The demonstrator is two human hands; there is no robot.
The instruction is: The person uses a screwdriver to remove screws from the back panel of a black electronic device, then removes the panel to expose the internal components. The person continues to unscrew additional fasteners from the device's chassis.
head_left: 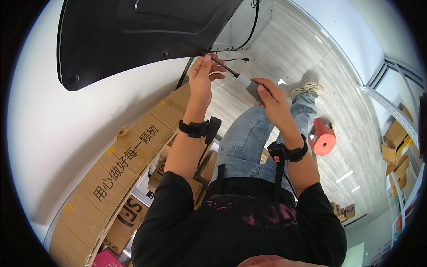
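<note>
My right hand (275, 104) is wrapped round the grey handle of a screwdriver (243, 80). The tool has a pale collar and a long dark shaft, which slants up and left to the lower edge of a large black panel (178, 20). At that edge, beside the shaft's tip, the thumb and forefinger of my left hand (204, 73) come together, with the other fingers loosely bent. Whatever lies in this pinch is too small and too hidden to make out. Round holes show along the panel's lower rim.
Left of my legs stands a long cardboard box (129, 160), with more cartons (126, 222) beside it. A black cable (255, 26) hangs near the panel, and a plug end (246, 59) lies beyond my hands. On the floor at right is a red stool (323, 138). Shelving (391, 100) lines the far right.
</note>
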